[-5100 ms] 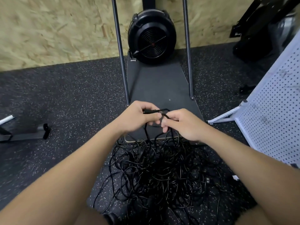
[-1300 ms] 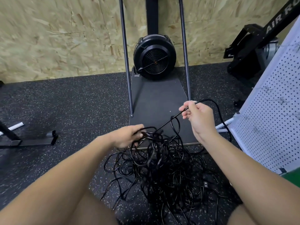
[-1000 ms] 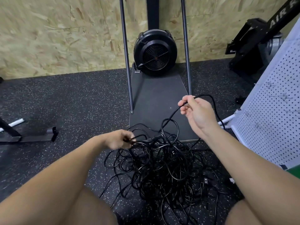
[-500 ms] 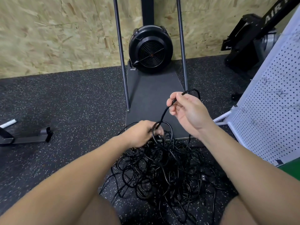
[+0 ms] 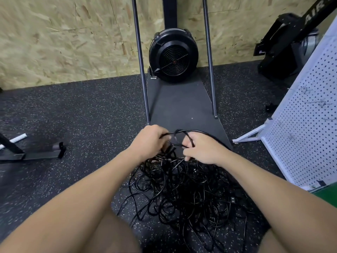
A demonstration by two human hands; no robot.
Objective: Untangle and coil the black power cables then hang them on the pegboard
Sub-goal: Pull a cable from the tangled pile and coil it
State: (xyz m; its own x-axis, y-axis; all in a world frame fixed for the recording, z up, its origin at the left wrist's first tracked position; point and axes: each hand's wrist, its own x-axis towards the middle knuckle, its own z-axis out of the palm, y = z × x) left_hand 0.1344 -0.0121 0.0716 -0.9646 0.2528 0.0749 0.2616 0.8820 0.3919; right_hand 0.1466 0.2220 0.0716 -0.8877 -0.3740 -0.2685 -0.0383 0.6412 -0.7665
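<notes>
Both hands are working 1 strand above the tangled pile of black power cables (image 5: 184, 194) on the rubber floor: the left hand (image 5: 149, 141) is gripping it, the right hand (image 5: 198, 148) pinching a small loop (image 5: 179, 136). Nothing is hanging on the white pegboard (image 5: 308, 128) yet, so nearly everything seems left.

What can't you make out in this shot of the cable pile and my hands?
- Head view: how many cables are in the cable pile; the strands overlap too much to count.
- Fingertips of the left hand and right hand, curled around the cable loop.
- The pegboard, cut off by the right edge; any hooks are too small to tell.
</notes>
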